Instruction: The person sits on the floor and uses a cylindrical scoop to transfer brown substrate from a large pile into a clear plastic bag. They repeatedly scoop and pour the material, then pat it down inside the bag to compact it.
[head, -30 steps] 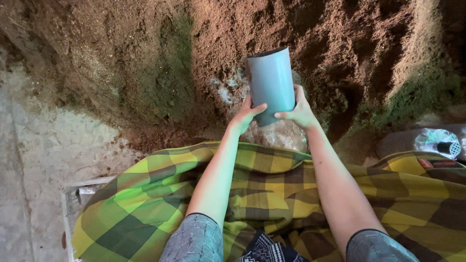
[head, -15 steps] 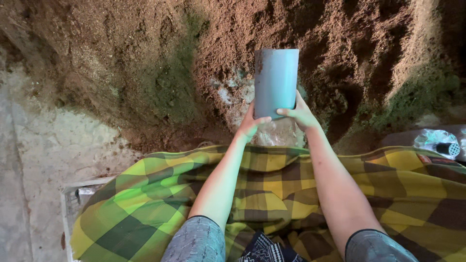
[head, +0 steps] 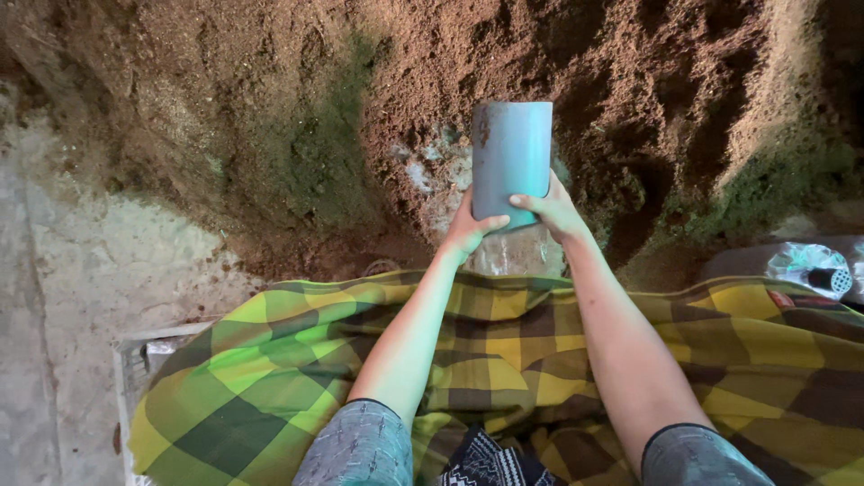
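Grey plastic: 1 tube [head: 512, 155] gripped by 2 hands, left hand [head: 468, 230] and right hand [head: 555, 209], fingers pressed around it.

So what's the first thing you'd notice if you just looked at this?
Probably the grey tube in the middle, held upright by the left hand and right hand in front of a big heap of brown soil. Next, the bright green and yellow checked cloth spread across the bottom, over the person's lap.
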